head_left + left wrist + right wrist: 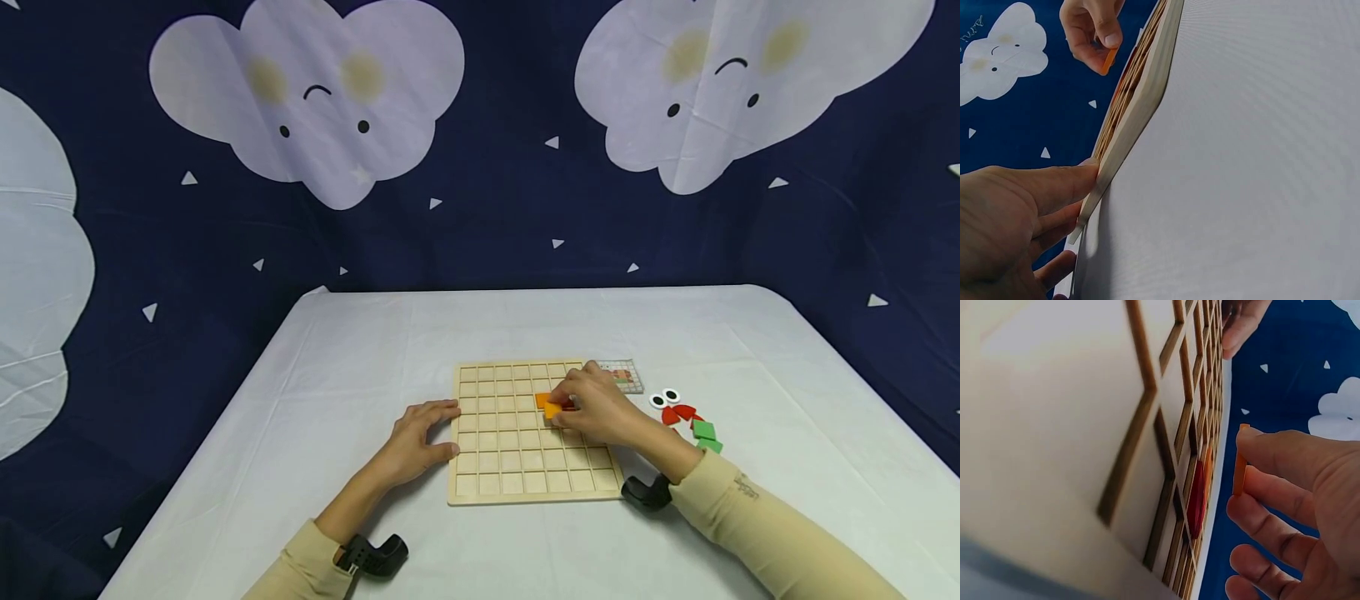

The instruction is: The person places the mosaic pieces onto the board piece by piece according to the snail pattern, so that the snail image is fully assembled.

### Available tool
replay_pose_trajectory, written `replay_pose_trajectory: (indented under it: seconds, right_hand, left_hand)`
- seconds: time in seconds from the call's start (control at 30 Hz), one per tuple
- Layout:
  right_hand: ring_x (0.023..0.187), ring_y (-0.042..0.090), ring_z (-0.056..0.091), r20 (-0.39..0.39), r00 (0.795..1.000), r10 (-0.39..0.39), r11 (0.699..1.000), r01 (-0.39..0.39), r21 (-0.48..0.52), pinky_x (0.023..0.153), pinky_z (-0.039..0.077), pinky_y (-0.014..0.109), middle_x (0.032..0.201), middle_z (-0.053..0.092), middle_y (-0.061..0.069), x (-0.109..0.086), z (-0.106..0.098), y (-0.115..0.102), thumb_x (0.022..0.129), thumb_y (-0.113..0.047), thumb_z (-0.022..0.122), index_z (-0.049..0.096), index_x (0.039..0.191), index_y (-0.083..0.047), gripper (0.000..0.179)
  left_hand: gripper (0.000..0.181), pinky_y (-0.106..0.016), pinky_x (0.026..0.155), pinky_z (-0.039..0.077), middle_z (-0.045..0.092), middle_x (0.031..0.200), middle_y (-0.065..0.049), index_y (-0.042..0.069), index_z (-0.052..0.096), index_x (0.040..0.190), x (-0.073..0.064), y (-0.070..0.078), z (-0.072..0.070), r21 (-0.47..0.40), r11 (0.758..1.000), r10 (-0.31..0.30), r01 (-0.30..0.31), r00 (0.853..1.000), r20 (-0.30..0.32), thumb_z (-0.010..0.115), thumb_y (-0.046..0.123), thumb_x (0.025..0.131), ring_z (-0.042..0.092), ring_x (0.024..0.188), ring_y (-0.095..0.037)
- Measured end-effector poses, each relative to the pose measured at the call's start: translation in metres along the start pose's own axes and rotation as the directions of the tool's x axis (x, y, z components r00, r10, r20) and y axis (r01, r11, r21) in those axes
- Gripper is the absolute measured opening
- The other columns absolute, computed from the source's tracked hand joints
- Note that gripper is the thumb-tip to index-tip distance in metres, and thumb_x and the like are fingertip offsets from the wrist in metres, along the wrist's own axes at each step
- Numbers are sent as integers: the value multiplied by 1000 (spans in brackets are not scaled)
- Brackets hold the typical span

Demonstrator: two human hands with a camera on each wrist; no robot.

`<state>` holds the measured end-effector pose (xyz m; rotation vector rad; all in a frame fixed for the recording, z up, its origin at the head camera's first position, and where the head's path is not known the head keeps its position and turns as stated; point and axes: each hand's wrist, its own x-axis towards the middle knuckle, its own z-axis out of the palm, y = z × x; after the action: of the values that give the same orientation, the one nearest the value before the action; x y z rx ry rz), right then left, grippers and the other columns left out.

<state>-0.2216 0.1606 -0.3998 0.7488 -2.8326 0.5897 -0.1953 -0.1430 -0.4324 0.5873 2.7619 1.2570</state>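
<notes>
A wooden grid board [504, 461] lies flat on the white table. Between thumb and fingertips, my right hand [603, 408] pinches an orange square tile [1240, 464], held just above the grid's right half. Another orange tile [542, 400] lies in a grid cell by those fingers. Beside it is a red piece [1195, 503], partly hidden by the right hand in the head view. My left hand [417, 442] rests at the board's left edge, fingers loosely spread, with thumb and fingertips touching the rim.
A small picture card [630, 377] lies by the board's upper right corner. Right of the board are two round eye pieces [664, 398], several red pieces [683, 412] and green square tiles [703, 430]. A dark blue cloth with clouds [495, 242] hangs behind the table.
</notes>
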Motion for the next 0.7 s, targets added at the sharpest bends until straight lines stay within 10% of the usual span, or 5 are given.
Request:
replay_pose_trajectory:
  seconds: [0.7]
  right_hand:
    - [81, 13, 43, 46, 999, -23, 999, 24, -28, 71, 31, 28, 87, 65, -5, 6, 7, -1, 72, -28, 78, 75, 92, -17, 23]
  left_hand:
    - [51, -56, 109, 19, 49, 142, -2, 8, 58, 128, 0, 1, -1, 1, 1000, -12, 12, 1000, 7, 73, 14, 80, 35, 132, -30]
